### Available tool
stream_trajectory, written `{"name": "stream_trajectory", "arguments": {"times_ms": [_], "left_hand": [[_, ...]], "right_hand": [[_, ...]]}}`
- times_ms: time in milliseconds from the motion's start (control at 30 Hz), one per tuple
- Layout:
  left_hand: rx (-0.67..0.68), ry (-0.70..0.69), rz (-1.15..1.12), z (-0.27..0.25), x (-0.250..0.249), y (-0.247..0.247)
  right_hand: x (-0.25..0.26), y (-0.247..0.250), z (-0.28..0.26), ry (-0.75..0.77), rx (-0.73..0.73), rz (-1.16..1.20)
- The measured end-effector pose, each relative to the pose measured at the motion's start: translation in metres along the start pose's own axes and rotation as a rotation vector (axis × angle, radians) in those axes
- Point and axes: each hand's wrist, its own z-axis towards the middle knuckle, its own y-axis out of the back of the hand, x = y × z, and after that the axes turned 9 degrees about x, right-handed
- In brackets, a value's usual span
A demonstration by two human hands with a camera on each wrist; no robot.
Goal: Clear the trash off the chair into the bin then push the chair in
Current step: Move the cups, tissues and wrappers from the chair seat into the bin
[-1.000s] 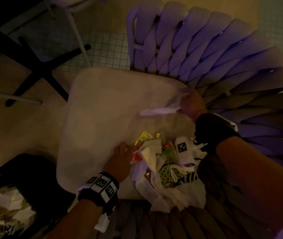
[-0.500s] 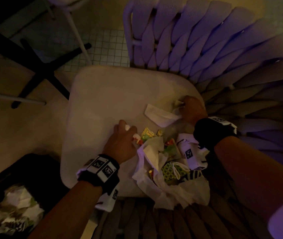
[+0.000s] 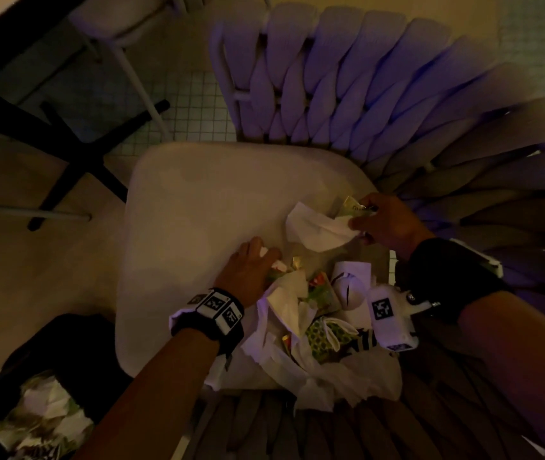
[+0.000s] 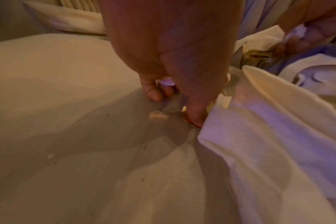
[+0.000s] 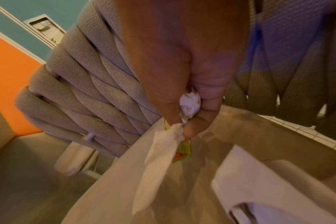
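Note:
The chair's beige seat cushion (image 3: 198, 207) carries a trash pile (image 3: 310, 320) of white napkins and coloured wrappers at its near right. My left hand (image 3: 266, 255) sits at the pile's left edge with its fingers curled, pinching a small white paper scrap (image 4: 166, 81). My right hand (image 3: 359, 220), near the seat's back right corner, pinches a crumpled white napkin (image 3: 314, 230) together with a green and yellow wrapper (image 3: 352, 207). In the right wrist view the napkin (image 5: 159, 151) hangs from the hand (image 5: 184, 121), with the wrapper (image 5: 184, 151) behind it.
A black-lined bin (image 3: 65, 346) holding paper trash stands on the floor at the lower left. The woven chair back (image 3: 380, 94) curves around the far and right sides. A black table base (image 3: 75, 154) stands at the upper left. A crumb (image 4: 158, 116) lies on the seat.
My right hand drew the white napkin from the seat's back corner toward the pile and now also holds the green wrapper. My left hand slid forward along the pile's left edge.

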Motion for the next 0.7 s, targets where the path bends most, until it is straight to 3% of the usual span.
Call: {"name": "stream_trajectory", "arguments": {"times_ms": [133, 300, 433, 567, 700], "left_hand": [[-0.045, -0.02, -0.078, -0.007, 0.005, 0.006], [-0.297, 0.087, -0.653, -0.035, 0.041, 0.017], [-0.4, 0.173, -1.139, -0.078, 0.087, 0.015], [-0.517, 0.178, -1.322, -0.129, 0.11, 0.01], [-0.6, 0.205, -1.561, -0.19, 0.14, -0.011]], "right_hand": [[-0.001, -0.001, -0.007, -0.016, 0.002, 0.005], [0.005, -0.012, -0.013, 0.011, -0.014, 0.011], [0.021, -0.038, -0.018, 0.039, -0.013, 0.005], [0.049, -0.093, -0.026, 0.052, 0.133, -0.033], [0.076, -0.184, -0.04, 0.098, 0.299, -0.159]]}}
